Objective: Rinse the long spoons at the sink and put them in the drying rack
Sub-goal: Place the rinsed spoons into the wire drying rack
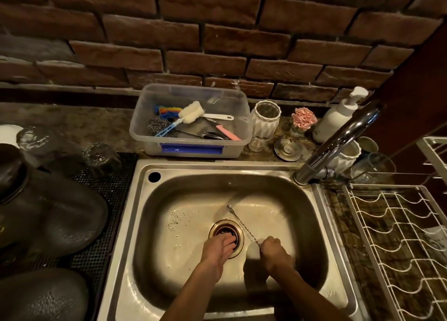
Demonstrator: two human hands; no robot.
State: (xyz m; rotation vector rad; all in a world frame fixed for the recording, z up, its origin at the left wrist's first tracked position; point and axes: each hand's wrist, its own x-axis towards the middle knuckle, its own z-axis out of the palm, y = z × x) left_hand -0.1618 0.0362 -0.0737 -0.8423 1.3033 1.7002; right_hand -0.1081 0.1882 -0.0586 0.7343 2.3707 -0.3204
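Nearby, faucet (338, 141) beside drying rack (396, 236)

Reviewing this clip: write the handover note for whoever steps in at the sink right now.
Right hand: closed on the long spoon, which slants up-left over the sink basin.
Left hand: fingers reaching down at the drain, holding nothing visible.
Faucet: no running water visible.
Drying rack on the right: no spoons seen in it.
Done: one spoon picked up.
Left: rinse it, rack it. No other long spoons can be made out.
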